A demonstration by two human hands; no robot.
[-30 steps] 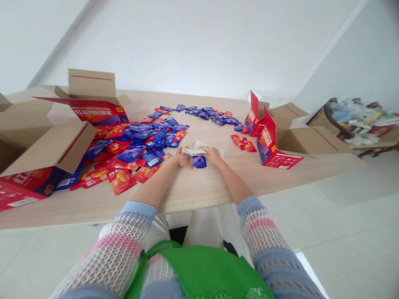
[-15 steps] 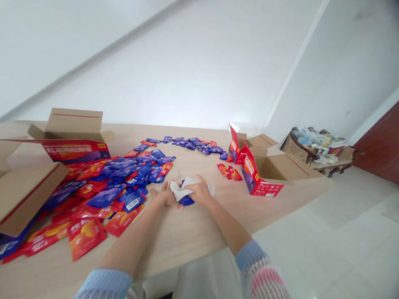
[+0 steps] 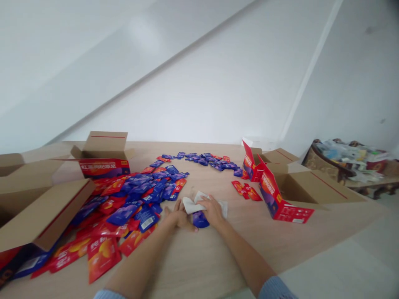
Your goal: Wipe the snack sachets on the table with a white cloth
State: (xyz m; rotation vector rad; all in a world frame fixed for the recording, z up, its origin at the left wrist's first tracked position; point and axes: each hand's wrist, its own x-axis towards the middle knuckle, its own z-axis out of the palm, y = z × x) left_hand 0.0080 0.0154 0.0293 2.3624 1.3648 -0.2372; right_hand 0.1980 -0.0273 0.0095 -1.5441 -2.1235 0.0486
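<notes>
Crumpled white paper sheet [image 3: 191, 204] on a pale wood table [image 3: 224, 253]

The right hand [image 3: 213, 211] is closed over the sheet, a small blue foil sachet [image 3: 200, 220] beneath it; the left hand [image 3: 179, 216] curls just beside, whether holding anything I can't tell.

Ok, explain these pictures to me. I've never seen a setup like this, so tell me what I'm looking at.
There's no machine here. One camera worn on a person's head looks down at their two bare hands. The left hand and right hand meet at a crumpled white sheet, with a blue sachet just below; exactly what they grip is hard to tell. On the wooden table lie heaps of blue and red sachets, with open cardboard boxes and red cartons at both sides.
</notes>
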